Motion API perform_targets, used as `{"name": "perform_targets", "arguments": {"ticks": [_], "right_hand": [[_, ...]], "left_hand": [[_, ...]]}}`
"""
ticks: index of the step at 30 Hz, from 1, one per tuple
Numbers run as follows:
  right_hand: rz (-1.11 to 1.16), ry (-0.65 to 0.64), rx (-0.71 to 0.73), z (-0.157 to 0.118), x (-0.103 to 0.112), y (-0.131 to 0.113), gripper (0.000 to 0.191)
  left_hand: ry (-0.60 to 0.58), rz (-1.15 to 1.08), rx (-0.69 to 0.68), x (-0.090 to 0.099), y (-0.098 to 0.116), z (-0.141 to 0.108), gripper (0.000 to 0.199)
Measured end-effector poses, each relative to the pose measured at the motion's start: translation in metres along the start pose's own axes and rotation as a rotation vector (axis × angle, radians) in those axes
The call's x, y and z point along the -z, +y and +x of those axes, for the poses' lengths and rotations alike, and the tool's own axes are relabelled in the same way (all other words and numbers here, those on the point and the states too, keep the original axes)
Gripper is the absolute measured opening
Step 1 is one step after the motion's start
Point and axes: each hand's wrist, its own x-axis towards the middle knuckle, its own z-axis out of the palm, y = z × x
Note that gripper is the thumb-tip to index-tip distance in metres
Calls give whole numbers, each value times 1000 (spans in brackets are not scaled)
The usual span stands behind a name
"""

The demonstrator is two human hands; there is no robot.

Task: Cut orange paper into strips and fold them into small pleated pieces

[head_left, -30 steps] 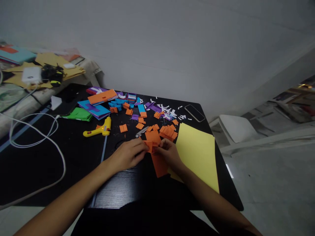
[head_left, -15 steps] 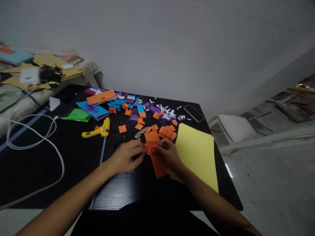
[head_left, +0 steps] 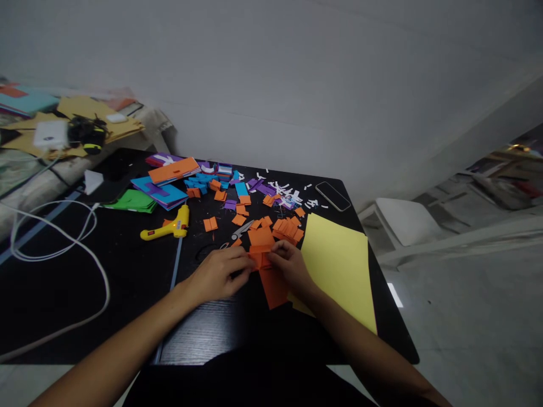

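Between my hands is a small folded piece of orange paper (head_left: 260,259). My left hand (head_left: 224,271) pinches its left side, and my right hand (head_left: 289,262) pinches the right side. Below it, partly under my right hand, lies a larger orange sheet (head_left: 274,288); another orange sheet (head_left: 262,236) is just beyond. Grey scissors (head_left: 241,230) rest past my left fingertips. A pile of small folded orange pieces (head_left: 287,227) sits beyond my right hand, beside large yellow sheets (head_left: 339,265).
A yellow glue gun (head_left: 172,224), green paper (head_left: 132,200) and blue folded paper (head_left: 163,191) lie left on the black table (head_left: 203,333). White scraps (head_left: 288,193) and a phone (head_left: 333,195) are at the back. A white cable (head_left: 99,260) loops at left.
The small folded orange piece is slightly lower and turned a little between my fingers. Both hands have barely moved and keep hold of it.
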Motion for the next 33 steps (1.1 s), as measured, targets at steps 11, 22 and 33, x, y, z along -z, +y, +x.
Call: {"name": "perform_targets", "arguments": {"ticks": [11,22,33], "right_hand": [[-135,-55,121,-5,-6,-4,25],[-67,-37,89,-1,-3,3,32],[27,-51,17,-2,-4,2,37]], "left_hand": [[-69,103,35,-1,0,1,29],[82,-151,175,0,2,4,18],[17,-651,574,-7,-6,9,33]]}}
